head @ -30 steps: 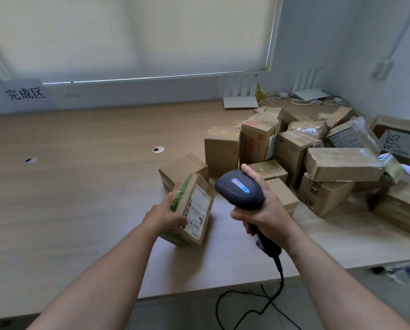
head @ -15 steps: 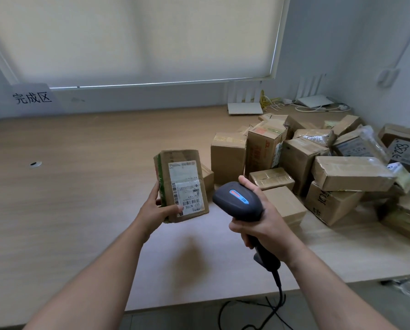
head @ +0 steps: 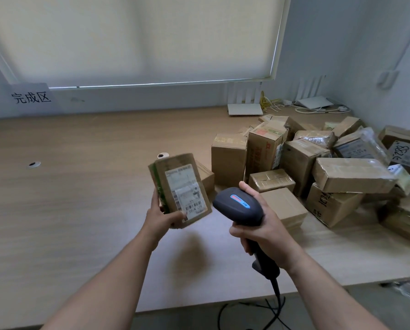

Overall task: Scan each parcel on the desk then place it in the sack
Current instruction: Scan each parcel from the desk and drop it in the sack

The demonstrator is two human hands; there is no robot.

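Parcel (head: 180,189) sits mid-frame in our left hand (head: 162,216), label up; our right hand (head: 262,228) grips the barcode scanner (head: 238,207). We should aim at the label's lower barcode, steadying both hands.

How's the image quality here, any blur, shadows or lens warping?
Head view: sharp in the middle, the parcel label slightly smeared; soft blurry shadow on the desk below it; window blind evenly bright, no glare; wide-angle bending at the edges.
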